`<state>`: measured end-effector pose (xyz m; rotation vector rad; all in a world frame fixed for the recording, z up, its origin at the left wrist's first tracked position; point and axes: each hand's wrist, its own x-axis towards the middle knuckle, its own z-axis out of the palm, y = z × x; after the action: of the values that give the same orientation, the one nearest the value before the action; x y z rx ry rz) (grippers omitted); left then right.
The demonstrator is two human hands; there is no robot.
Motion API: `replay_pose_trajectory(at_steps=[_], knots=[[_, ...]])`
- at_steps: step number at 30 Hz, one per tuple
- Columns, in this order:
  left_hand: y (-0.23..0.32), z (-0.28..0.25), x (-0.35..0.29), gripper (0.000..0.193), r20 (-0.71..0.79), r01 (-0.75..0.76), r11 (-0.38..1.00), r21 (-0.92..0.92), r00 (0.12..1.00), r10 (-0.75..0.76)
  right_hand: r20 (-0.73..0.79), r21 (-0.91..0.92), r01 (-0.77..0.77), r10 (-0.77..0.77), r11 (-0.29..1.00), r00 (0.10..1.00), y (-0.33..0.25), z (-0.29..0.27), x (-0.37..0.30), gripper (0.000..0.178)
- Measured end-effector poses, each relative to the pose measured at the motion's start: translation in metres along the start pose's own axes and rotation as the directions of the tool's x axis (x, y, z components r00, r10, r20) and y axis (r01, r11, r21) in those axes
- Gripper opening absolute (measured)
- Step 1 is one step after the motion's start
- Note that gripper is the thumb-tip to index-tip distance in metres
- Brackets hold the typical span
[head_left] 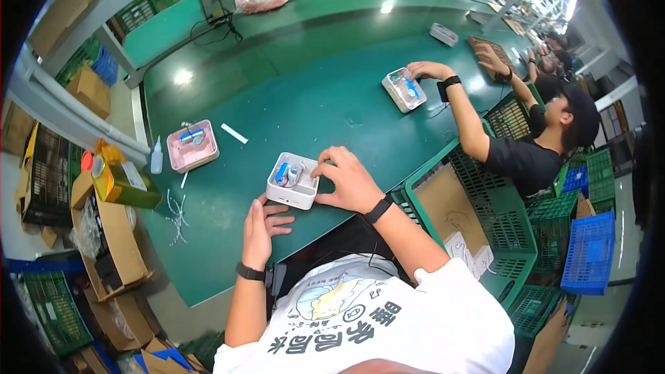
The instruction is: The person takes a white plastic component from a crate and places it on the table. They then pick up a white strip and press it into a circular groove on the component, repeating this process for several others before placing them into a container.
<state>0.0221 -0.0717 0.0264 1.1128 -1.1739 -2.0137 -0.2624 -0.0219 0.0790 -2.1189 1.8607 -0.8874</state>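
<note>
- Small parts inside the white square plastic housing (293, 181) are hard to make out.
- Right hand (348, 180) clasps its right side; left hand (261, 227) lies open just below, fingertips touching it.
- Three such housings on the green belt (312, 111): one white, one pink housing (192, 145) left, one far housing (404, 89) beyond.

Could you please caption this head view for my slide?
Right hand and left hand steady a white box on the green table.

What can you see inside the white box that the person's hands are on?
Inside the white box sit a blue part and a greyish metal-looking piece. The right hand covers its right edge, and the walls hide the bottom. The left hand rests just below it.
</note>
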Motion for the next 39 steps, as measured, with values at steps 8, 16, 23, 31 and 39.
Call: replay_pose_trajectory(at_steps=[8,16,23,31,39], knots=[[-0.002,0.008,-0.009,0.052,0.021,-0.146,0.972,0.185,0.989,0.145,-0.133,-0.327,-0.235,0.202,0.915,0.97,0.022,-0.002,-0.003,0.035],[-0.019,0.003,-0.013,0.038,0.074,-0.215,0.953,0.213,0.976,0.204,-0.175,-0.484,-0.625,0.632,0.612,0.755,0.11,-0.041,0.038,0.029],[-0.021,0.006,-0.013,0.036,0.065,-0.229,0.947,0.227,0.973,0.22,-0.386,-0.368,-0.252,0.1,0.895,0.917,0.039,-0.085,0.027,0.029],[-0.019,0.0,-0.015,0.034,0.114,-0.251,0.908,0.335,0.968,0.225,-0.119,0.18,-0.631,0.654,0.754,0.747,0.102,-0.273,-0.128,0.033],[-0.001,0.001,-0.003,0.033,-0.02,-0.133,0.877,0.462,0.987,0.161,-0.05,-0.472,-0.881,0.998,0.014,0.043,0.243,-0.172,-0.464,0.062]])
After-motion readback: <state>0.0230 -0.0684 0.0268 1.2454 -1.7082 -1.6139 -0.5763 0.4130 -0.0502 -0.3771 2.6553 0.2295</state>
